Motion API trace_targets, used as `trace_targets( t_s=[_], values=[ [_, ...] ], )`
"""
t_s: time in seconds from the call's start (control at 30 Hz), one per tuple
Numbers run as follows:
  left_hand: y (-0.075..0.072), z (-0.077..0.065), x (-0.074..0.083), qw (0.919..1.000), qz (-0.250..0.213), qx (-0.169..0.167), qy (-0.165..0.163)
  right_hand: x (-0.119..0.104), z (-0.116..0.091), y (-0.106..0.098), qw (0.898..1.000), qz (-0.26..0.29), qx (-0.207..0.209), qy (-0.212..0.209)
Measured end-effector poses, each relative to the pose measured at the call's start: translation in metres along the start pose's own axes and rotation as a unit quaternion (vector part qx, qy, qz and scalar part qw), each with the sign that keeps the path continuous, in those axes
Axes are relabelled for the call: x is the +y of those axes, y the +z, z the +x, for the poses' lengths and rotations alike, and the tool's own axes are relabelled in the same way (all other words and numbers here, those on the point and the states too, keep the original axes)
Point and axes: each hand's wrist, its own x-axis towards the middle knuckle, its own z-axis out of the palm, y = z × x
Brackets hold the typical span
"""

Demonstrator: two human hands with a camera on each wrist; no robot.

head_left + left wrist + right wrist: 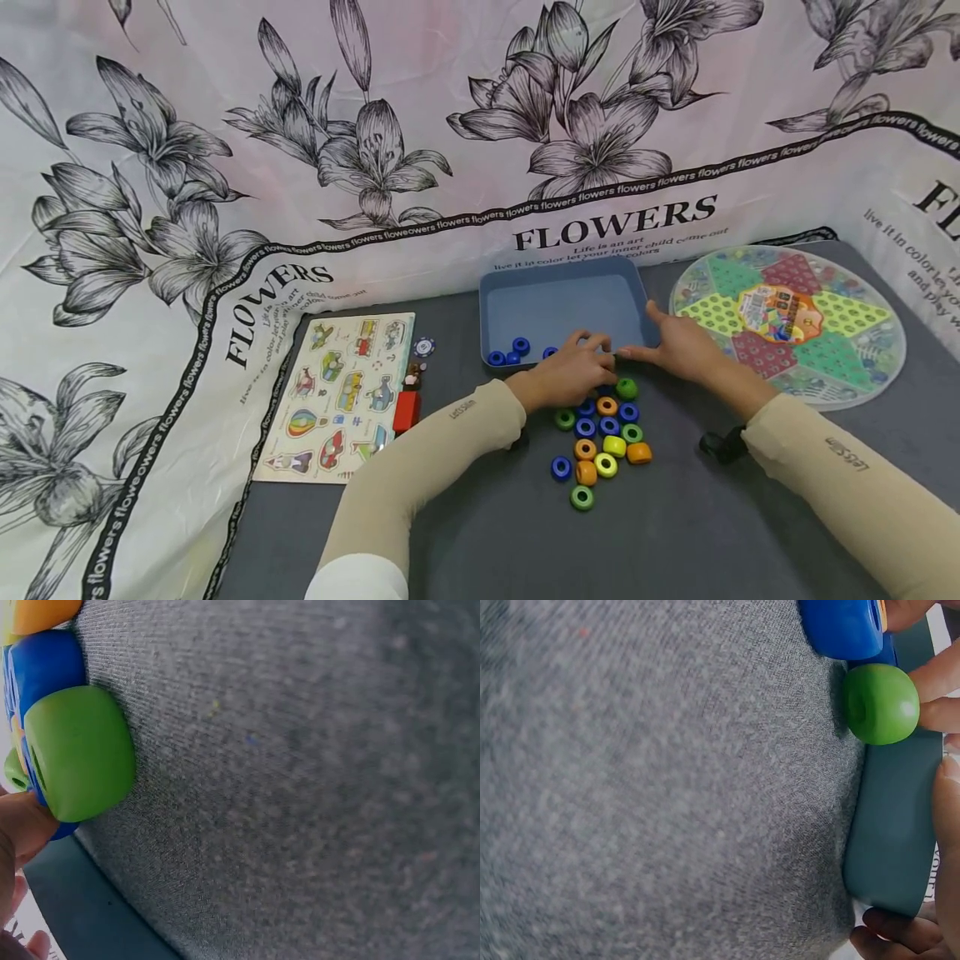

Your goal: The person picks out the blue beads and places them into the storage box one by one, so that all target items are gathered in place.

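My left hand (573, 367) reaches down at the front of a blue tray (562, 296), fingers curled round a blue bead (606, 389) at the top of a group of beads. The hand hides part of that bead. Right beside its fingertips sits a green bead (627, 388), also seen large in the right wrist view. My right hand (686, 346) grips the tray's front right corner, its thumb along the front rim and fingers at the side wall. Several blue beads (521, 345) lie inside the tray along its front.
Orange, yellow (606, 465), green and blue beads lie loose on the grey table (495, 533). Left stands a vehicle picture board (337, 392), with a red block (407, 412) and a poker chip (424, 346) beside it. A round star-patterned game board (787, 325) lies right.
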Motion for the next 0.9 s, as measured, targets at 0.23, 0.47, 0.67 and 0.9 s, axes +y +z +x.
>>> trace_targets(
  t_s=[0.23, 0.47, 0.67, 0.9],
  values=[
    [-0.005, -0.015, -0.011, 0.9863, -0.143, 0.079, -0.025, -0.001, 0.000, 0.000, 1.000, 0.000, 0.001, 0.003],
    [-0.016, -0.036, -0.037, 0.9548, -0.237, 0.158, -0.086, -0.001, 0.003, 0.000, 1.000, 0.003, -0.013, 0.017],
    [-0.014, -0.046, -0.057, 0.9373, -0.245, 0.175, -0.175, 0.000, 0.003, 0.001, 1.000, 0.000, -0.021, 0.020],
    [-0.013, -0.055, -0.067, 0.9192, -0.270, 0.173, -0.229, 0.001, 0.002, 0.002, 1.000, 0.003, -0.016, 0.019]
  ],
)
